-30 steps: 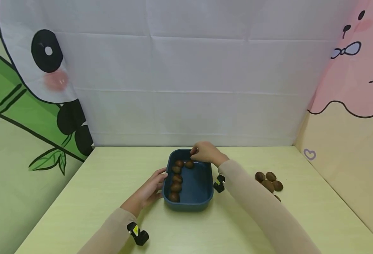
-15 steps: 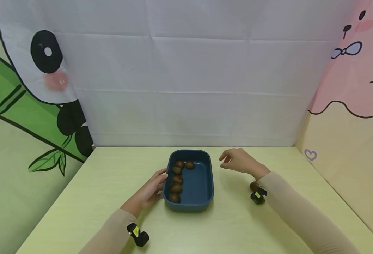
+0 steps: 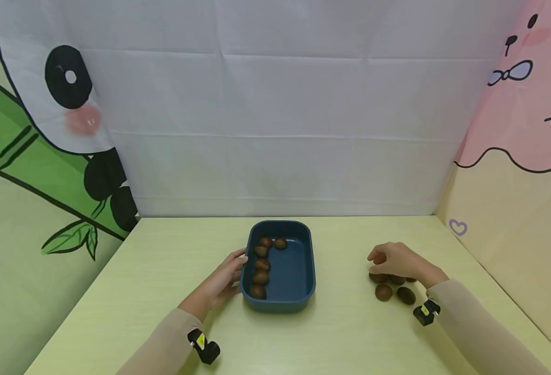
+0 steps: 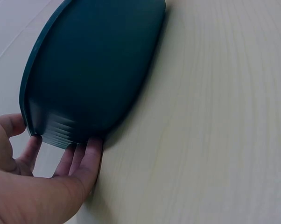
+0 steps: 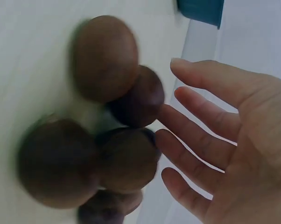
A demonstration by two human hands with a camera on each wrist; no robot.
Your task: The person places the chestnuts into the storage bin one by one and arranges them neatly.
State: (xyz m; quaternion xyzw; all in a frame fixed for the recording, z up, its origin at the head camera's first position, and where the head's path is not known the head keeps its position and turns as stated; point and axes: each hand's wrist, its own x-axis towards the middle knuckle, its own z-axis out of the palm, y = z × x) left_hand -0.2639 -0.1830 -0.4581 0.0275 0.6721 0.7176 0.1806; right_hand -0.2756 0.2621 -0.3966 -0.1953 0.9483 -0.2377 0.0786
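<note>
A dark blue rectangular box (image 3: 290, 273) stands on the table. Several brown chestnuts (image 3: 260, 277) line its left side, and one sits near the far wall. My left hand (image 3: 223, 278) rests its fingertips against the box's left outer wall; the left wrist view shows the fingers (image 4: 91, 158) on that wall (image 4: 84, 70). Over a cluster of loose chestnuts (image 3: 384, 292) at the right, my right hand (image 3: 399, 260) hovers with spread, slightly bent fingers, partly covering the cluster. In the right wrist view, nothing lies between the fingers (image 5: 196, 135), close beside several blurred chestnuts (image 5: 105, 58).
The pale wooden table (image 3: 172, 250) meets a white cloth backdrop (image 3: 275, 130) at its far edge. Printed cloth walls bound it on the left and right. A black camera sits on each wrist.
My right hand has moved from over the far part of the box, out to the right and nearer, down to the loose chestnuts. My left hand and the box have stayed put.
</note>
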